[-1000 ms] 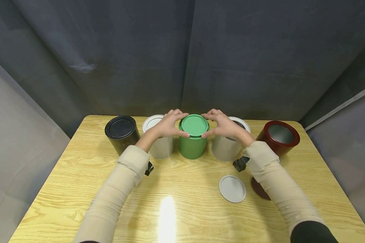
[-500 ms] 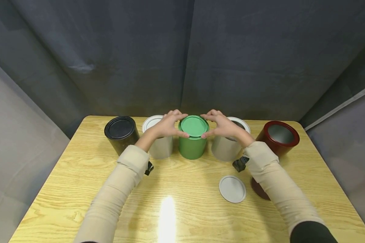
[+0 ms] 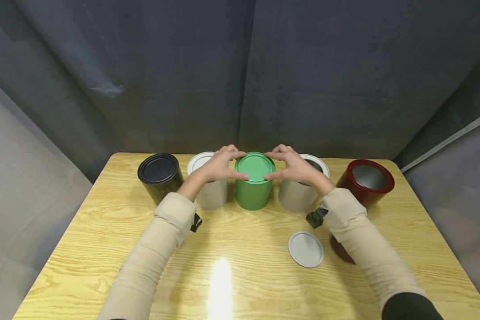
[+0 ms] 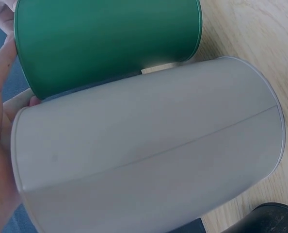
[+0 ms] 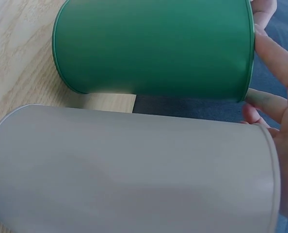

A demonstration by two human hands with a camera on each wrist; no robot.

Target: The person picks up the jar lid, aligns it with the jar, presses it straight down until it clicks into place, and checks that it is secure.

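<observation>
A green can [image 3: 253, 195] stands upright at the table's far edge, its green lid [image 3: 257, 166] lying level on top. From the left, my left hand [image 3: 221, 164] holds the lid's edge, with the thumb at the front and the forefinger at the back. Mirroring it, my right hand [image 3: 291, 165] grips the lid's right edge in the same way. In the wrist views, fingertips of both hands lie right at the green can's rim. A lidded white can [image 3: 213, 194] stands under my left hand; an open white can [image 3: 296, 195] is under my right.
A black lidded can [image 3: 160, 175] stands at the far left and an open dark red can [image 3: 368, 178] at the far right. A white lid [image 3: 306, 249] and a partly hidden dark red lid [image 3: 340, 248] lie on the wooden table [image 3: 256, 275]. Behind hangs a grey curtain [image 3: 240, 80].
The green lid has moved down slightly onto the can; the dark gap under its front edge no longer shows. Both hands stay at its sides almost unmoved.
</observation>
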